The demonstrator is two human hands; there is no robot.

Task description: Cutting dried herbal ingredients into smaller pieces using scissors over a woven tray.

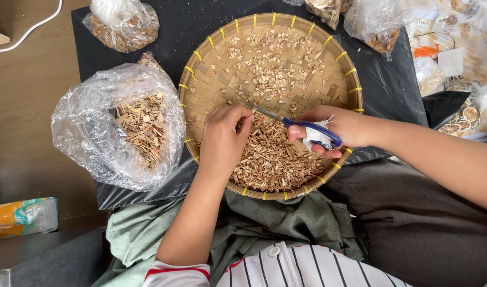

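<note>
Right now I read the step as cutting: my right hand (339,130) has its fingers threaded through the blue handles of the scissors (307,127), closed around them, with the blades pointing left toward my left hand (222,141). The left fingers are pressed together in a pinch, tips down at the blade ends, apparently holding a small wood piece there, though the piece itself is too small for me to make out. Both hands hover over the round woven tray (201,95), which rests on my lap and the black sheet (164,26).

Inside the tray, a thick heap of brown chips (270,159) fills the near half, and paler, scattered chips (270,69) lie across the far half. To my left, an open clear plastic bag (89,133) holds flat tan wood slices (142,125). A smaller tied bag (124,24) of similar bits sits beyond it, well apart from the tray. More bags (371,24) crowd the far right corner.

My judgement: the next snip calls for keeping the left fingertips clear of the blades while steadying the pinched piece over the heap.
</note>
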